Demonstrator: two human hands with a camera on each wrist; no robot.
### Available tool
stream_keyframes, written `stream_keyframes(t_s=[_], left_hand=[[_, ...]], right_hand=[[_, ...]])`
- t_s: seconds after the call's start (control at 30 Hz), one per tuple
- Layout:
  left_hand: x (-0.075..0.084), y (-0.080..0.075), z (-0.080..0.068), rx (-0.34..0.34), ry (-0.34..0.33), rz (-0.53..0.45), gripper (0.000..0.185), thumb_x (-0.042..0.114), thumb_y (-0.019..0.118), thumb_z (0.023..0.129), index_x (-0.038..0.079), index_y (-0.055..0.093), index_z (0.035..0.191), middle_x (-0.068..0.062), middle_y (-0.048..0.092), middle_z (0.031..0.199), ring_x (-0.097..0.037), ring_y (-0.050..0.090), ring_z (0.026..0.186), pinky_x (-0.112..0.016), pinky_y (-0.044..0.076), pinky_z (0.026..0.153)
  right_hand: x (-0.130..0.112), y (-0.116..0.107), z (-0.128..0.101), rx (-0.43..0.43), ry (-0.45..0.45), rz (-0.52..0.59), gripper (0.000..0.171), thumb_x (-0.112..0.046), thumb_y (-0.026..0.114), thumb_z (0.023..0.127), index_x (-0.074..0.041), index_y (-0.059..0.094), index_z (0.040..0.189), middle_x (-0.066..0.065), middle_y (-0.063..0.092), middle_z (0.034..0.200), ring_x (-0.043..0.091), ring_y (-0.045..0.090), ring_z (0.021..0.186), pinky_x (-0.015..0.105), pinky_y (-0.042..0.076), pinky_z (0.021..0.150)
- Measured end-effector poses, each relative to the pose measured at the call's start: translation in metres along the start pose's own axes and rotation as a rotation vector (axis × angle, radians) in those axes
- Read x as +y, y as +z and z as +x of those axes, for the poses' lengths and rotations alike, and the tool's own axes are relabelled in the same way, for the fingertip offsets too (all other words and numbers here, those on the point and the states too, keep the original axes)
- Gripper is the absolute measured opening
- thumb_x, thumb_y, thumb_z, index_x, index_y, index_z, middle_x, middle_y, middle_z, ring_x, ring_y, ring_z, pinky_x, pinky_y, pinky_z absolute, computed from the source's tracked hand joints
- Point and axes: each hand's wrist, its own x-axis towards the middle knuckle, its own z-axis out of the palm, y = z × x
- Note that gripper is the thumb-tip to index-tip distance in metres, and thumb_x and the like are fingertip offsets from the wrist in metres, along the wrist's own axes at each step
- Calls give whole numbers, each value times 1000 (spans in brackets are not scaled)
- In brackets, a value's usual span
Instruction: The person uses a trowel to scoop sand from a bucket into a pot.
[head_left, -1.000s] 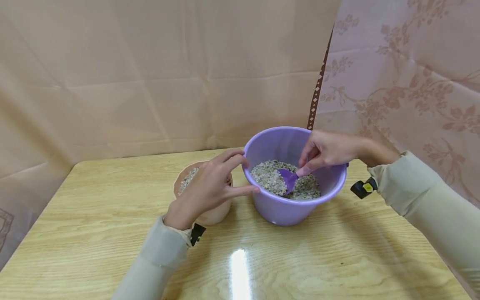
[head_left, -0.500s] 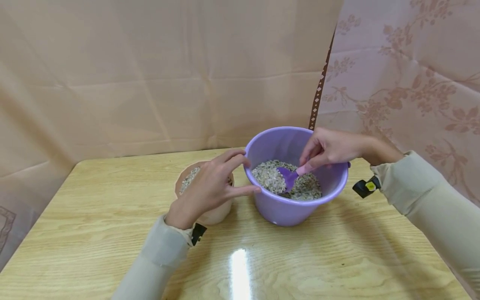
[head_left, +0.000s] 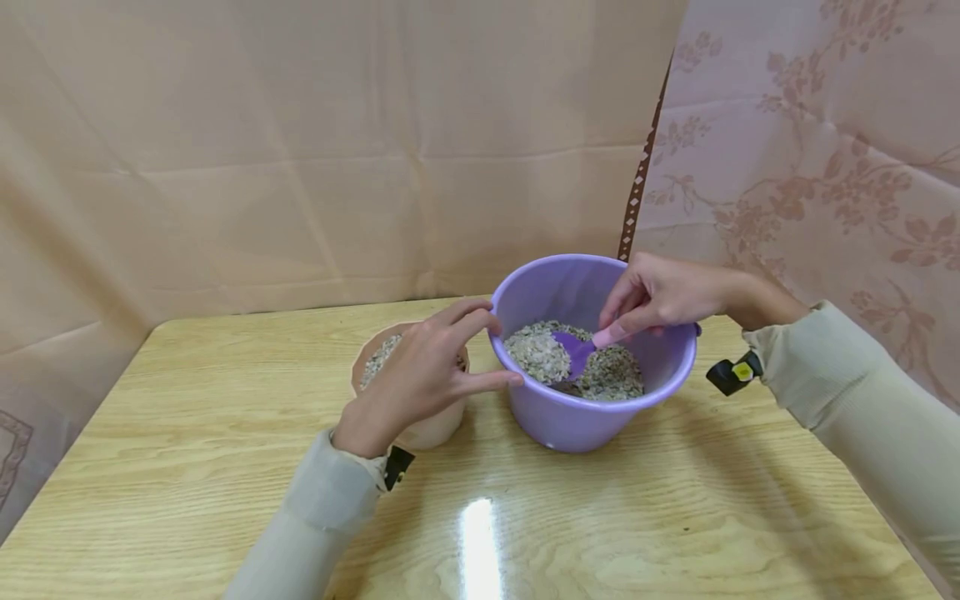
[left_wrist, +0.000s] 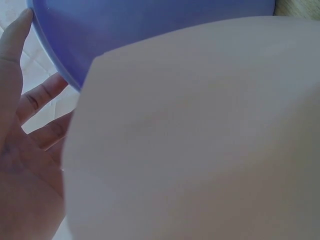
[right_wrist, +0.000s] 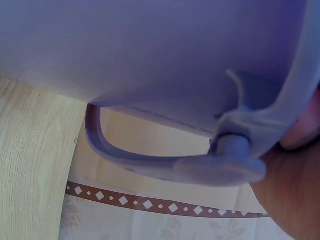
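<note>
Purple scoop (head_left: 576, 350) sits blade-down in the gravel (head_left: 540, 354) inside the bucket (head_left: 570, 421). Right hand (head_left: 660, 296) pinches its pink handle, fingers clamped above the blade, apparently to lever a load up. Left hand (head_left: 420, 375): fingers spread, thumb and index tips on the bucket rim, likely steadying it. Pot (head_left: 431, 429) stands under that palm, beside the bucket.

Glossy wooden table (head_left: 187, 467) (light glare); creased beige cloth (head_left: 300, 150) behind, floral curtain (head_left: 825, 150).
</note>
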Motion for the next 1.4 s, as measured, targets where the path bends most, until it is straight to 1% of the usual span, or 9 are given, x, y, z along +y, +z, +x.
stream_keyframes(t_s=[0.17, 0.57, 0.93, 1.17, 1.4], left_hand=[[0, 0, 0, -1, -1, 0, 50, 52, 79, 80, 15, 65, 110, -5, 59, 132, -1, 52, 60, -21, 47, 59], [1, 1, 0, 0, 2, -11, 51, 51, 80, 80, 13, 65, 110, -6, 59, 133, -1, 53, 60, -20, 47, 58], [0, 2, 0, 20, 0, -20, 48, 51, 80, 79, 15, 65, 106, -4, 60, 131, 0, 52, 59, -20, 46, 57], [-1, -1, -1, 16, 5, -40, 48, 50, 80, 80, 14, 66, 108, -3, 60, 131, 0, 51, 59, -20, 46, 56], [-2, -1, -1, 5, -25, -87, 44, 47, 82, 79, 15, 66, 107, -3, 60, 131, -4, 53, 55, -22, 47, 56]], right_hand=[[0, -1, -2, 20, 21, 6, 9, -14, 74, 91, -11, 79, 98, 13, 69, 66, 5, 46, 42, 19, 36, 37], [1, -2, -5, 25, 25, 15, 10, -14, 73, 92, -11, 79, 99, 16, 67, 63, 6, 44, 40, 19, 35, 36], [2, -6, -8, 24, -29, 5, 11, -12, 70, 94, -11, 79, 101, 14, 65, 60, 10, 47, 39, 22, 39, 35], [-1, -10, -11, 45, -49, 17, 14, -5, 68, 93, -6, 77, 103, 14, 65, 63, 12, 48, 40, 23, 40, 35], [-2, -11, -13, 59, -40, 17, 14, -4, 67, 94, -6, 76, 105, 15, 66, 65, 11, 50, 42, 25, 41, 36]])
